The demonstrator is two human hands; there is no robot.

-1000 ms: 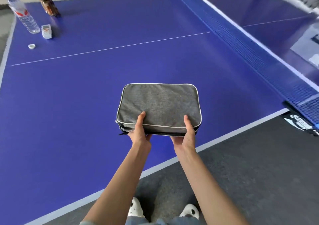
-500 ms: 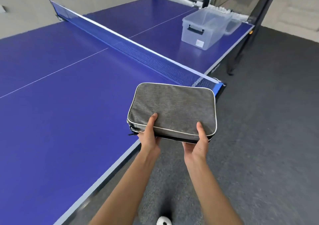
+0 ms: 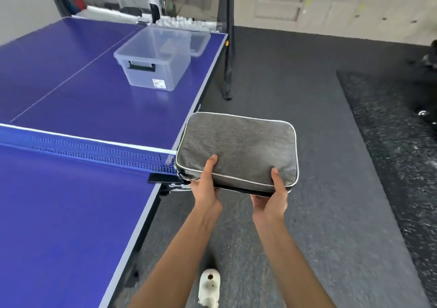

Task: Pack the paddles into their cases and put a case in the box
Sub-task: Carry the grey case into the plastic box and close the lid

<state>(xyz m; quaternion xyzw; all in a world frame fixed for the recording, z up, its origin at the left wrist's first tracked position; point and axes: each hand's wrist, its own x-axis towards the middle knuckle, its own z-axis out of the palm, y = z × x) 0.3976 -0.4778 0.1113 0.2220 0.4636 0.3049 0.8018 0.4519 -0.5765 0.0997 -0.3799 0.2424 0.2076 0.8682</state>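
Hands grip the grey case (image 3: 238,147) by its near edge only: left hand (image 3: 205,187) and right hand (image 3: 272,197), thumbs on top, fingers clenched beneath. It hangs over the floor, beside the bench (image 3: 71,213), well short of the clear box (image 3: 153,57). Held so shallowly, it could tip forward or clip the net post.

Both arms outstretched, left hand (image 3: 206,184) and right hand (image 3: 272,196) gripping, thumbs on top.
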